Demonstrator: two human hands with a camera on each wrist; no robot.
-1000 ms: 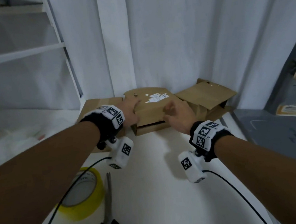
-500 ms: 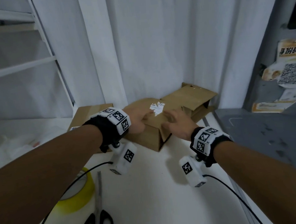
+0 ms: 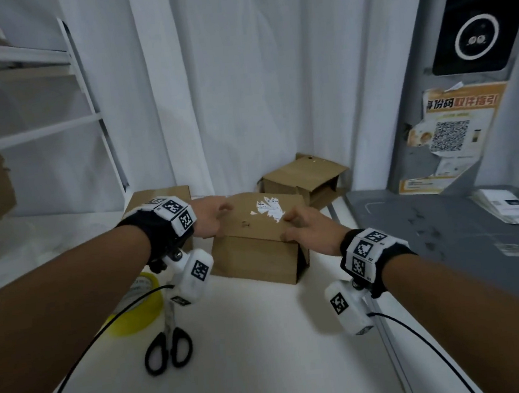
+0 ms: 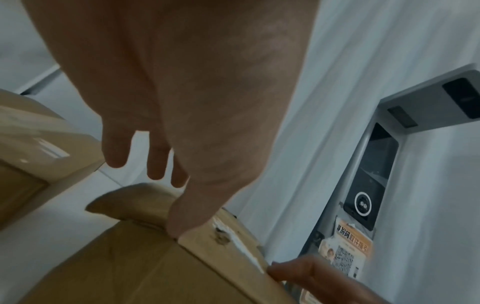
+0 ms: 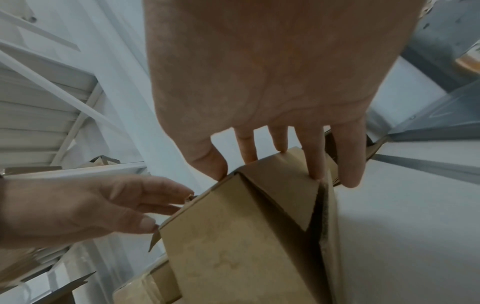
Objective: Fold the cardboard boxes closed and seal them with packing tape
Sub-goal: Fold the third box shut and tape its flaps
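A brown cardboard box (image 3: 257,253) with a torn white label stands on the white table (image 3: 251,355), its top flaps down. My left hand (image 3: 214,218) rests on its left top edge. In the left wrist view the thumb (image 4: 179,222) presses the top seam, and straight fingers reach past a curled end flap (image 4: 130,195). My right hand (image 3: 309,229) lies on the box's right top corner. The right wrist view has its thumb (image 5: 207,162) on the front edge and its fingers spread straight over the end flap (image 5: 280,181), which gapes slightly.
A yellow tape roll (image 3: 136,312) and black scissors (image 3: 168,347) lie at the near left. A taped box (image 3: 156,196) sits behind my left wrist, an open box (image 3: 303,176) in the back corner. A grey surface (image 3: 446,241) adjoins on the right, white shelving (image 3: 39,132) on the left.
Held between both hands, the labelled box has come away from the back boxes toward me and turned. The view has tilted upward.
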